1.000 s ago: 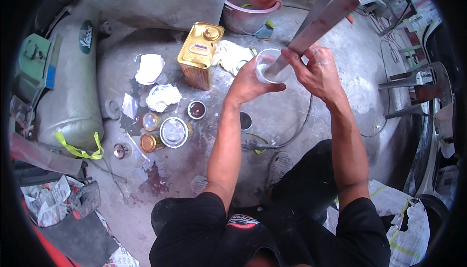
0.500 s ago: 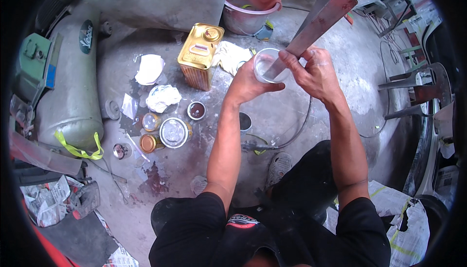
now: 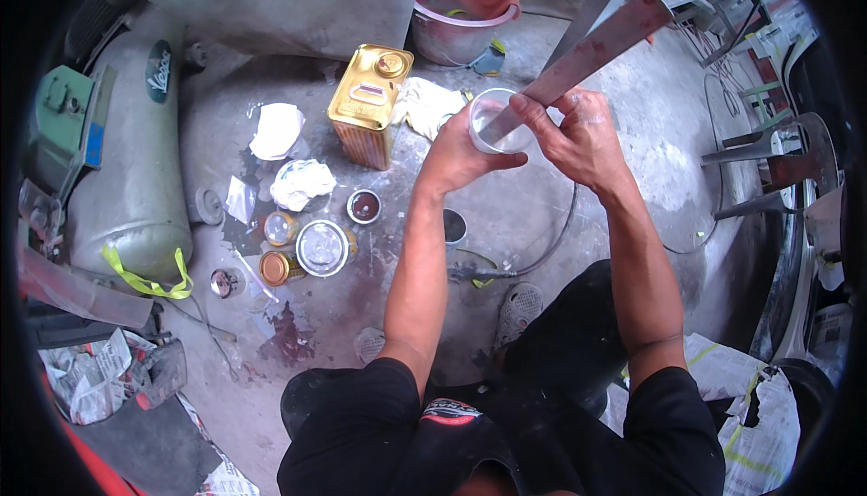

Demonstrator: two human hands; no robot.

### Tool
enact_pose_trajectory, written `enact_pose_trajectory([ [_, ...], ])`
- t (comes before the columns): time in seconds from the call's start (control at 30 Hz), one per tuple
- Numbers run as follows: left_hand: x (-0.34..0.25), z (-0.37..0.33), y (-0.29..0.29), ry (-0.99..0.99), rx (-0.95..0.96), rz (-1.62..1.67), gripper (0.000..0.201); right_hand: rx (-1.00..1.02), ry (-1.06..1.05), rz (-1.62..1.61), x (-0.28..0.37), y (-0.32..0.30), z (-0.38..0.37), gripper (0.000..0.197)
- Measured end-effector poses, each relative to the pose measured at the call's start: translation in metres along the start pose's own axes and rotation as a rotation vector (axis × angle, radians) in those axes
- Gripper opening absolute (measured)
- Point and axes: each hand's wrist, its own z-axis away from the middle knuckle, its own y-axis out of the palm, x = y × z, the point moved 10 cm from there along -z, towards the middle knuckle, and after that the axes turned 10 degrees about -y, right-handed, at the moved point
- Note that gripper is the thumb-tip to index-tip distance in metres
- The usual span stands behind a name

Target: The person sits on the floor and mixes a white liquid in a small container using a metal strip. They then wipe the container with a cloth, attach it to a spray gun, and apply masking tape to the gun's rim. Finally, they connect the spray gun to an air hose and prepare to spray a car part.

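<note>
A clear plastic cup [image 3: 489, 141] with something pale inside is held in my left hand [image 3: 457, 153], the thumb and fingers wrapped round its side. My right hand [image 3: 582, 137] pinches a long flat stirring stick [image 3: 596, 49], greyish with reddish stains. Its lower end reaches down into the cup, and its upper end slants up to the right. The stick's tip is hard to make out through the cup's wall. To the left of the cup stands a gold rectangular can [image 3: 368, 103] beside a crumpled whitish cloth [image 3: 424, 106].
On the floor at left are a lidded tin [image 3: 322, 247], smaller jars, an open tin of dark red stuff [image 3: 364, 206] and crumpled paper [image 3: 302, 183]. A grey tank [image 3: 135, 180] stands further left. Behind are a pink bucket [image 3: 456, 40] and metal frames; a hose [image 3: 555, 243] crosses the floor.
The stick's upper end has swung slightly right and down, so it leans more. My right hand has shifted a little with it; the cup has barely moved.
</note>
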Motion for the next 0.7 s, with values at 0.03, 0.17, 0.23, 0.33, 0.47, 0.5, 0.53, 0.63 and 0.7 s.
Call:
enact_pose_trajectory([
  [0.03,0.001,0.001,-0.001,-0.003,-0.005,-0.017,0.073,0.017,0.014,0.055,-0.001,-0.001,-0.001,0.016],
  [0.17,0.002,0.001,0.001,-0.018,-0.008,-0.040,0.074,-0.009,-0.024,0.133,0.002,-0.007,-0.003,0.019],
  [0.23,0.002,0.001,0.002,-0.020,0.000,-0.027,0.074,-0.007,-0.011,0.090,0.002,-0.004,-0.003,0.019],
  [0.33,0.002,0.000,0.001,-0.019,0.003,-0.031,0.073,0.067,0.054,0.103,-0.003,0.001,-0.001,0.018],
  [0.47,0.005,0.001,0.002,-0.026,-0.003,-0.058,0.073,0.022,-0.056,0.182,0.002,-0.004,-0.004,0.017],
  [0.5,0.005,0.000,0.003,-0.025,-0.001,-0.049,0.073,-0.011,-0.083,0.154,0.006,-0.005,-0.004,0.017],
  [0.53,0.004,0.000,0.002,-0.024,0.002,-0.036,0.073,0.001,-0.042,0.099,0.003,-0.002,-0.003,0.017],
  [0.63,0.002,0.000,0.001,-0.021,0.003,-0.028,0.073,0.046,0.059,0.047,-0.004,0.002,-0.001,0.016],
  [0.7,0.004,0.001,0.000,-0.021,-0.008,-0.068,0.073,0.089,0.093,0.160,-0.009,-0.002,-0.002,0.016],
])
